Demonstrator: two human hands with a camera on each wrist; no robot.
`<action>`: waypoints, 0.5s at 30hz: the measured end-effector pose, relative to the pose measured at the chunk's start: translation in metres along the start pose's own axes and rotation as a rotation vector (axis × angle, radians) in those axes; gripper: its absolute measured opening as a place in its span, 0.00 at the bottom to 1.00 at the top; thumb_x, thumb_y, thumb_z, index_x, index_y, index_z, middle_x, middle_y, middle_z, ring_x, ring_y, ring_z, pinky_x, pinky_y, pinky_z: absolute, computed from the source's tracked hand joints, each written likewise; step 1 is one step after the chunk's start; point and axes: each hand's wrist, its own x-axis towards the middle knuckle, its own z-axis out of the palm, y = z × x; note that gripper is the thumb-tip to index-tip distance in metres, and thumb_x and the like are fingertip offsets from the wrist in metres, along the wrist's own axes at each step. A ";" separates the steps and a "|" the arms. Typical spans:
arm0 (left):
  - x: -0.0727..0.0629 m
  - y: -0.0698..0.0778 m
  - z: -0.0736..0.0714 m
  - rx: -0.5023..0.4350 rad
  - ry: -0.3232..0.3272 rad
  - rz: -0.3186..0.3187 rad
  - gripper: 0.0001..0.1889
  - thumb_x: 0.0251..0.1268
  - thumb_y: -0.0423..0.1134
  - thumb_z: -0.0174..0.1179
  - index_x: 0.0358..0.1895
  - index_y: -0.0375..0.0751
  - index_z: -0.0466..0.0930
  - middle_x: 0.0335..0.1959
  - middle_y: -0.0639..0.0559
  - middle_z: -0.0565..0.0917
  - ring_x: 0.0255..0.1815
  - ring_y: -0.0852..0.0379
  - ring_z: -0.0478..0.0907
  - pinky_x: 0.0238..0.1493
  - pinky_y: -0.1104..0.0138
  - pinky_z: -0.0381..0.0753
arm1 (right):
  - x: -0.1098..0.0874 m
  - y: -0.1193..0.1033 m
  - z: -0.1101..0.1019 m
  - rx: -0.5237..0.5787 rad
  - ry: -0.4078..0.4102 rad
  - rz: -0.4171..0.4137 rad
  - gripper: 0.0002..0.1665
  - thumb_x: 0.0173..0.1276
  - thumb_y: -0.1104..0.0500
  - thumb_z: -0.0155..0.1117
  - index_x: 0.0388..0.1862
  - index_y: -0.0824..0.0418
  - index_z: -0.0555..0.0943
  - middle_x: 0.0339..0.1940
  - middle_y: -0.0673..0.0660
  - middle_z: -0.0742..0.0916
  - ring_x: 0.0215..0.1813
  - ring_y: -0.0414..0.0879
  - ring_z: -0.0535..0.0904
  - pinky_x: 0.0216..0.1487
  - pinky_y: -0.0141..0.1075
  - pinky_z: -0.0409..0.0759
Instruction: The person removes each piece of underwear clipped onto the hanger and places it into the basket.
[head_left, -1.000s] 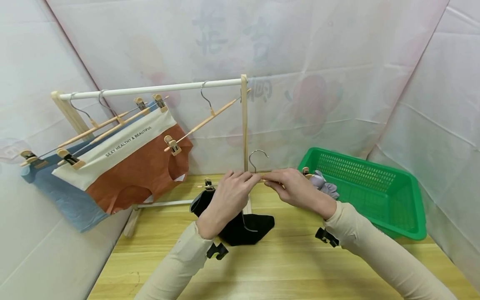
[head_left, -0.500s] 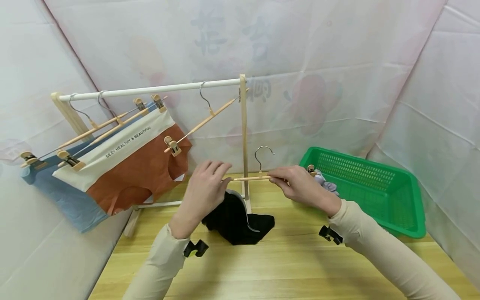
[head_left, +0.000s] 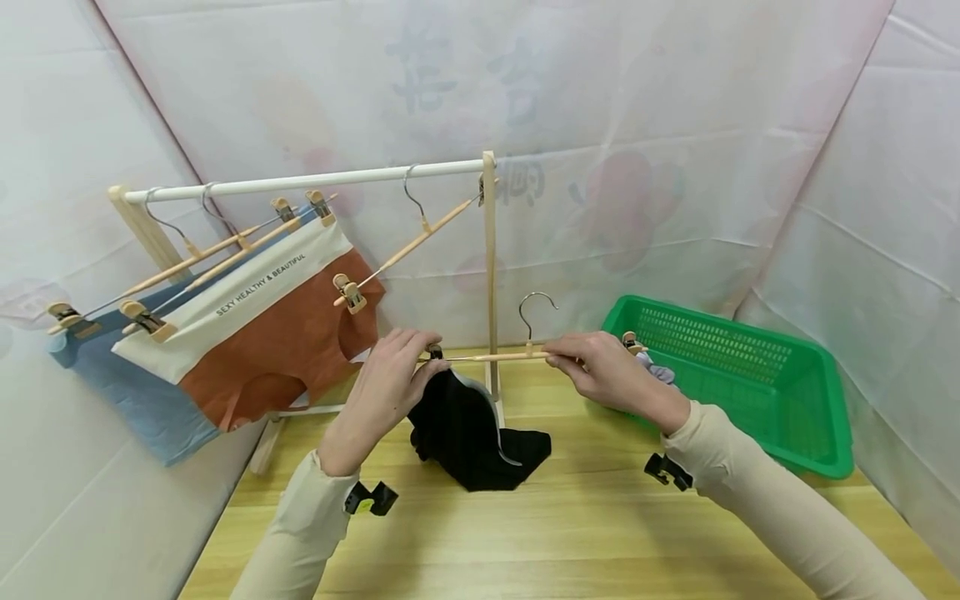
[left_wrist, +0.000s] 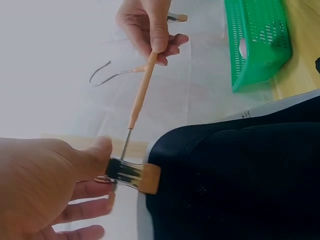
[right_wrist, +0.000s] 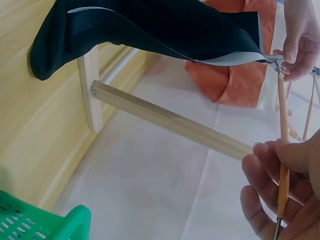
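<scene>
My left hand (head_left: 378, 392) pinches the clip (left_wrist: 134, 176) at the left end of a clip hanger between thumb and fingers. That clip sits over the edge of a black garment (head_left: 468, 442) with a grey inner side; its lower part lies on the table. With thumb and fingers my right hand (head_left: 607, 371) holds the hanger's wooden bar (head_left: 504, 357) just right of the metal hook (head_left: 525, 315), which points up. The hanger's other clip (head_left: 631, 340) shows beyond the right hand, holding no part of the black garment.
Behind on the left stands a rack (head_left: 315, 177) bearing blue briefs (head_left: 142, 408) and orange-and-white briefs (head_left: 262, 342) on clip hangers. A bare clip hanger (head_left: 420, 237) hangs at its right end. On the right, a green basket (head_left: 817, 375) has lavender cloth (head_left: 660, 373) at its left end.
My left hand has moved left from the middle of the hanger to its left clip. The right hand and hanger have shifted slightly right, and more of the bar shows between the hands.
</scene>
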 end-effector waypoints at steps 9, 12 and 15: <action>-0.001 -0.008 0.008 -0.079 0.058 0.039 0.12 0.61 0.39 0.71 0.43 0.38 0.83 0.36 0.47 0.85 0.38 0.51 0.79 0.41 0.59 0.79 | -0.001 0.002 0.001 0.023 0.002 -0.003 0.11 0.72 0.66 0.65 0.49 0.60 0.88 0.36 0.54 0.92 0.28 0.33 0.80 0.31 0.31 0.79; -0.001 -0.010 0.010 -0.104 0.070 0.060 0.12 0.61 0.39 0.71 0.43 0.38 0.83 0.36 0.47 0.85 0.39 0.51 0.80 0.42 0.59 0.80 | -0.001 0.004 0.001 0.027 0.005 0.004 0.11 0.71 0.66 0.65 0.49 0.60 0.88 0.36 0.54 0.92 0.29 0.34 0.80 0.31 0.31 0.79; -0.002 -0.013 0.012 -0.125 0.076 0.071 0.12 0.60 0.38 0.72 0.43 0.37 0.83 0.36 0.47 0.85 0.39 0.52 0.80 0.42 0.60 0.80 | -0.001 0.005 0.001 0.030 -0.005 0.012 0.11 0.71 0.66 0.65 0.49 0.60 0.88 0.37 0.55 0.92 0.31 0.37 0.83 0.33 0.33 0.81</action>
